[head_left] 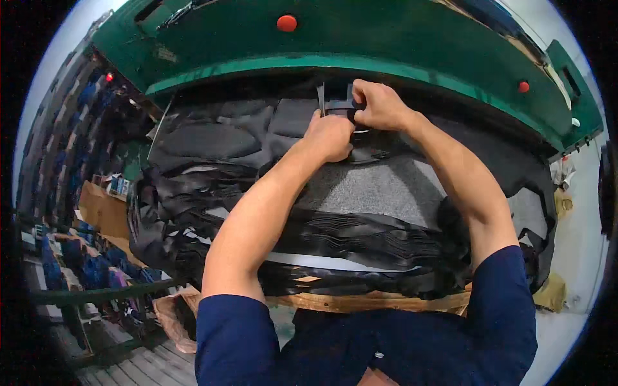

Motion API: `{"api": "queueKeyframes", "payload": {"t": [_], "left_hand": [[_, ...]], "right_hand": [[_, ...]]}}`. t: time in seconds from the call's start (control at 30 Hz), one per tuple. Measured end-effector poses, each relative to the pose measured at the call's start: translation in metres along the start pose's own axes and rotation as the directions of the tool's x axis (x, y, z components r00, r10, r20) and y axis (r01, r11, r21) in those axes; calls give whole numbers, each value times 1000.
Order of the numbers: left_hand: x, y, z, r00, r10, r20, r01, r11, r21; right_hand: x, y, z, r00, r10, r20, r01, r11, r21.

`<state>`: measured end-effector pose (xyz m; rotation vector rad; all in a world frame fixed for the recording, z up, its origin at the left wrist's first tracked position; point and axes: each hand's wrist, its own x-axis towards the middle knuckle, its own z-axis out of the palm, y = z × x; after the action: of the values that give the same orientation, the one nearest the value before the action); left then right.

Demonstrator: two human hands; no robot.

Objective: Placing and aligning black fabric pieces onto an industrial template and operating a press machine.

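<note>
Both hands are at the far side of the black sheet material, close under the green machine beam. My left hand is closed on a metal-edged frame that looks like a cutting die, its thin strip standing upright by my thumb. My right hand is closed at the frame's other side, beside a dark bluish flat part. The hands hide most of the frame, including its lower edge. Below my wrists lies a grey textured patch of the material.
Folded black layers hang at the near edge, above a wooden board. Red knobs sit on the green beam. On the left are racks with many thin, dark-edged pieces, a cardboard box and a railing.
</note>
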<state>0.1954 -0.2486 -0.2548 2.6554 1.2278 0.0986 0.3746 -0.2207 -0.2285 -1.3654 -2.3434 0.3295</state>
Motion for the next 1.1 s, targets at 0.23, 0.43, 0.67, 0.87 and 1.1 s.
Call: {"api": "queueKeyframes", "payload": {"t": [0.23, 0.43, 0.67, 0.87, 1.1], "left_hand": [[1, 15, -15, 1000, -22, -11, 23, 998, 64], [-22, 34, -53, 928, 327, -180, -289, 935, 207], [-22, 92, -47, 766, 631, -120, -593, 767, 246], [-26, 135, -14, 651, 744, -153, -719, 668, 190], [-53, 97, -23, 855, 497, -147, -509, 753, -418]], "right_hand": [[-16, 15, -19, 996, -70, -61, 77, 991, 111], [-56, -9, -87, 990, -140, -27, 142, 972, 185], [-141, 6, -121, 844, -535, 44, 503, 761, -410], [-225, 20, -112, 967, -243, 74, 252, 955, -157], [-273, -23, -59, 974, -134, 184, 114, 987, 116]]}}
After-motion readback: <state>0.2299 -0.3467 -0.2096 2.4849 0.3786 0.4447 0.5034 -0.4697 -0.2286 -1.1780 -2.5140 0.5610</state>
